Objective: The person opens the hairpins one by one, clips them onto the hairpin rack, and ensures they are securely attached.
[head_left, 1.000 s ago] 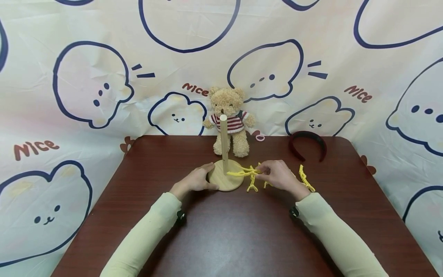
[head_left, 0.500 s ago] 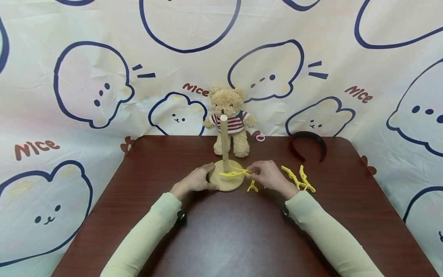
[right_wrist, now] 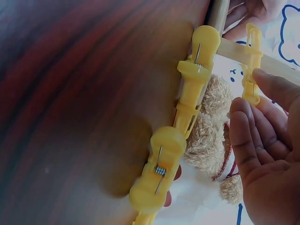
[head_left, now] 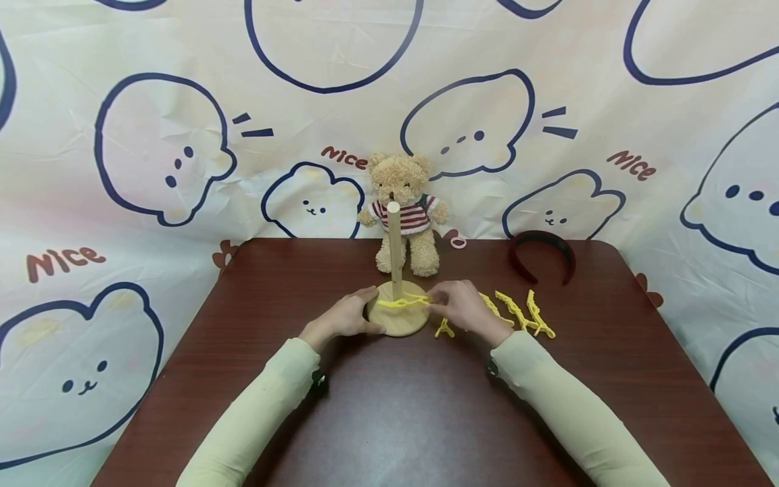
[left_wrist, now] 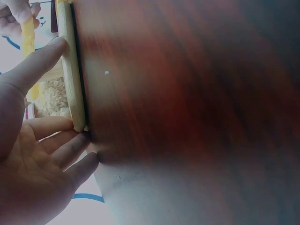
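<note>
A wooden stand has a round base [head_left: 398, 326] and an upright post [head_left: 395, 250]. My left hand [head_left: 347, 316] holds the base by its left rim; thumb and fingers spread along the edge in the left wrist view. Between thumb and fingers, my right hand [head_left: 462, 308] pinches the handle end of a yellow hair clip [right_wrist: 253, 54]. Low over the base, the clip's jaws are spread, one prong passing in front of the post in the head view. Several more yellow hair clips [head_left: 513, 311] lie on the table to the right, partly hidden behind the right hand.
Behind the post a teddy bear [head_left: 409, 223] in a striped shirt sits at the table's back edge. A dark red headband [head_left: 517, 260] and a small pink ring [head_left: 458, 242] lie at the back right. A printed cloth [head_left: 292, 122] hangs behind the brown table [head_left: 389, 419].
My right hand has moved left with the hair clip, bringing its prongs from right of the post to around it. More clips on the table show behind the hand. The left hand stays put.
</note>
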Action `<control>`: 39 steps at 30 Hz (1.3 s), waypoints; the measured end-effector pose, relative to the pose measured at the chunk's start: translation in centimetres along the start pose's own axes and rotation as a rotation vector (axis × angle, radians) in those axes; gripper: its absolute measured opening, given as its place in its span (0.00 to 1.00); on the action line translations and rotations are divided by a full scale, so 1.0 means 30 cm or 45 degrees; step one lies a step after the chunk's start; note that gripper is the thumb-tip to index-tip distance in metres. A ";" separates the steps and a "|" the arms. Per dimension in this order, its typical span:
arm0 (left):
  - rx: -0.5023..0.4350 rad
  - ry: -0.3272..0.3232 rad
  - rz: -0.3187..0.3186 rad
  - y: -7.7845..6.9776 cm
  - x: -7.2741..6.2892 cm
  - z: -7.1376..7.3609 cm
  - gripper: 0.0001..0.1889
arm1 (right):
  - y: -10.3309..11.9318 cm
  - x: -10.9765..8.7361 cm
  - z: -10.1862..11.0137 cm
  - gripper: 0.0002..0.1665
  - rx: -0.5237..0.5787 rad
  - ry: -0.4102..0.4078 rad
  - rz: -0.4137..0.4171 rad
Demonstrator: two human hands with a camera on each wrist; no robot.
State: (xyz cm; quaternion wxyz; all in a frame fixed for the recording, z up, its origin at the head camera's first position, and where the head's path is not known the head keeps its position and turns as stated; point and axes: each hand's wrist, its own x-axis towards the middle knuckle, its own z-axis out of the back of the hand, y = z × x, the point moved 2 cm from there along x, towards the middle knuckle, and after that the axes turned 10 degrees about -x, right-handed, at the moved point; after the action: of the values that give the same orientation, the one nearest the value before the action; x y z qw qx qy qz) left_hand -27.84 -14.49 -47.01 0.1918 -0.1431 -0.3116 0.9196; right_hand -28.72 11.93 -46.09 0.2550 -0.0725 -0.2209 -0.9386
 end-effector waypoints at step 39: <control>0.018 -0.012 -0.035 0.010 0.004 0.001 0.51 | -0.012 0.025 -0.032 0.18 0.045 0.122 -0.192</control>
State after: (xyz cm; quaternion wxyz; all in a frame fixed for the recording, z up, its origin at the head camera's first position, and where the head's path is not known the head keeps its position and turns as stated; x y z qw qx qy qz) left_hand -28.04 -14.66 -47.20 0.2042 -0.1332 -0.3080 0.9196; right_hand -29.58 11.42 -46.90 0.1952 -0.0061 -0.2298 -0.9534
